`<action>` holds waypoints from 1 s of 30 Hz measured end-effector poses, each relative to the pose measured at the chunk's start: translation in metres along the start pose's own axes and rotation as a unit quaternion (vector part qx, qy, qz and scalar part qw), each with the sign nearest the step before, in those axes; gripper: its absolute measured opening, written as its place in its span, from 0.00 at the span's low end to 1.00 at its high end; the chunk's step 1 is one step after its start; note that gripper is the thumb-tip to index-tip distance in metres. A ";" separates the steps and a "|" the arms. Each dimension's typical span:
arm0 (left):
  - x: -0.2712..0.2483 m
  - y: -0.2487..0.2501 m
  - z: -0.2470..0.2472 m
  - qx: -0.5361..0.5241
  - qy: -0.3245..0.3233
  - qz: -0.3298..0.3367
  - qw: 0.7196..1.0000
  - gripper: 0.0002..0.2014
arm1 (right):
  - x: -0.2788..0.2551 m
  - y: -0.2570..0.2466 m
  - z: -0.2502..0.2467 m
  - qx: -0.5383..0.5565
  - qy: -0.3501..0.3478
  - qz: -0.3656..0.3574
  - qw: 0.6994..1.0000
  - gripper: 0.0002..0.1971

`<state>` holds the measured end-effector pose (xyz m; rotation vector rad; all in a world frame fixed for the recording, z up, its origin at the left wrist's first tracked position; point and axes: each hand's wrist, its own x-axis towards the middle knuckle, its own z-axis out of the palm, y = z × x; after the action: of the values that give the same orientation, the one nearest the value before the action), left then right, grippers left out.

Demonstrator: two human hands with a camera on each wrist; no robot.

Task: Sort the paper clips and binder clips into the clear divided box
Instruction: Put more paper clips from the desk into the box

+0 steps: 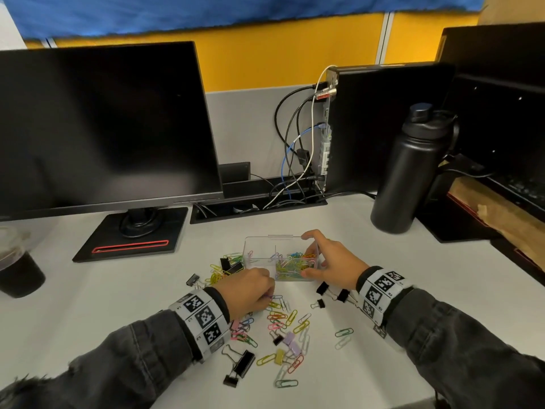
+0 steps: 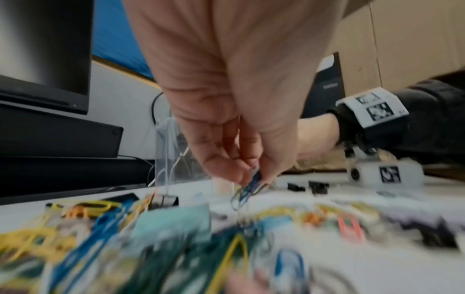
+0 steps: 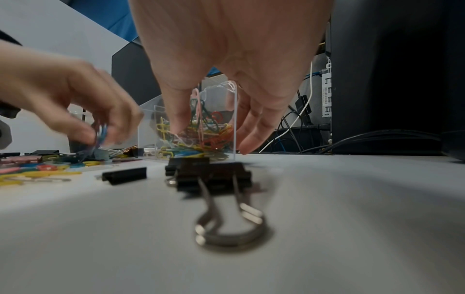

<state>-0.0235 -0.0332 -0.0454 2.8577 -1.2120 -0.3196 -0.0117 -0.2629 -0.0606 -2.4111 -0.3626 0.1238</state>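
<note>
The clear divided box (image 1: 257,241) stands mid-desk; its right compartment holds several coloured paper clips (image 1: 295,265), and its left one looks nearly bare. My right hand (image 1: 312,255) grips the box's right end, thumb at the front wall and fingers on the far side, as the right wrist view shows (image 3: 214,131). My left hand (image 1: 267,296) hovers just in front of the box and pinches a few blue paper clips (image 2: 247,191) above the loose pile (image 1: 283,317). Black binder clips (image 1: 243,363) and a lilac one (image 1: 290,342) lie scattered among them.
A monitor (image 1: 103,128) on a black base (image 1: 132,234) fills the back left. A dark drink cup (image 1: 17,270) stands at the left edge, a black bottle (image 1: 410,172) at the back right. Two black binder clips (image 1: 323,287) lie under my right wrist.
</note>
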 end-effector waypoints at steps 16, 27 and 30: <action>0.048 0.018 -0.035 0.000 0.165 -0.076 0.983 0.15 | 0.001 0.002 0.002 0.013 0.003 -0.001 1.000 0.33; -0.010 0.028 -0.020 -0.102 0.071 0.025 0.992 0.14 | 0.002 0.004 0.003 0.003 0.002 -0.003 1.000 0.34; -0.021 0.030 -0.009 -0.077 -0.005 0.024 0.997 0.19 | 0.001 0.003 0.003 0.001 0.000 0.000 1.000 0.33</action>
<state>-0.0573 -0.0401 -0.0301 2.6957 -1.1974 -0.4087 -0.0106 -0.2629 -0.0651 -2.4086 -0.3617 0.1235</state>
